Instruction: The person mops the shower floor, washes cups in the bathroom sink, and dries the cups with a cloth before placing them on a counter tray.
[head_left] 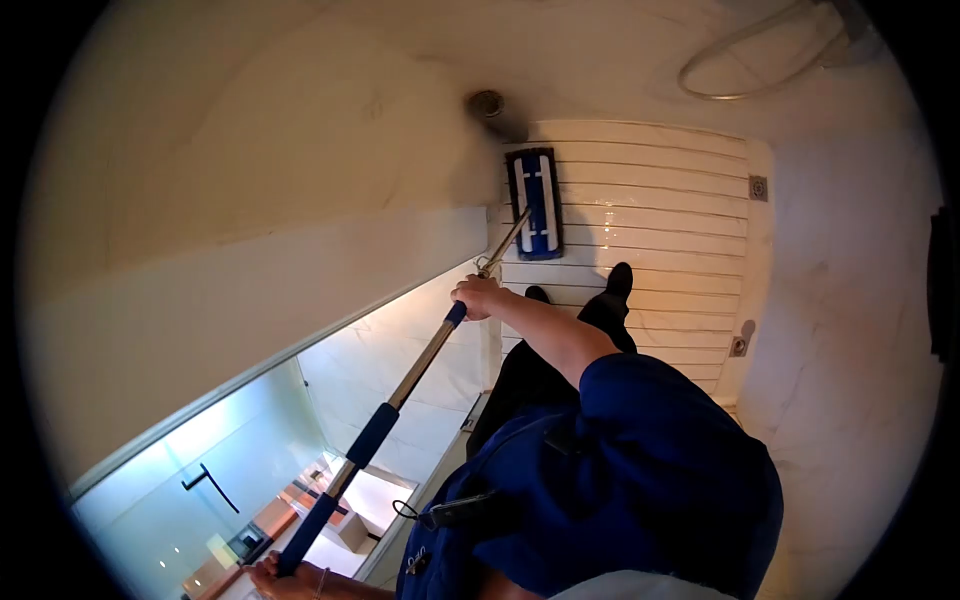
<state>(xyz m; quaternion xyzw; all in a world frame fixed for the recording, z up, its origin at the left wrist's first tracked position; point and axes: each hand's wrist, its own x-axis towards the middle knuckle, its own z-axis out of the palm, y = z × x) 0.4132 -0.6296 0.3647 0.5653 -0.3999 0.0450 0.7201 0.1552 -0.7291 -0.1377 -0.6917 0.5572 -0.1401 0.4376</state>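
Observation:
A long mop handle (420, 366) with blue grips runs diagonally from the lower left up to a flat blue and white mop head (536, 203). The mop head lies on the slatted light floor (650, 220), against its left side. Near the lower end of the handle, my left hand (285, 580) is closed around the blue grip. Higher up, close to the mop head, my right hand (478, 297) is wrapped round the pole.
Two floor drains (758, 188) (739, 346) sit along the right side. A hose (735, 95) hangs at the upper right. A glass panel (230, 440) stands at the lower left, and a round fixture (487, 103) is beyond the mop head. Dark shoes (620, 280) are on the floor.

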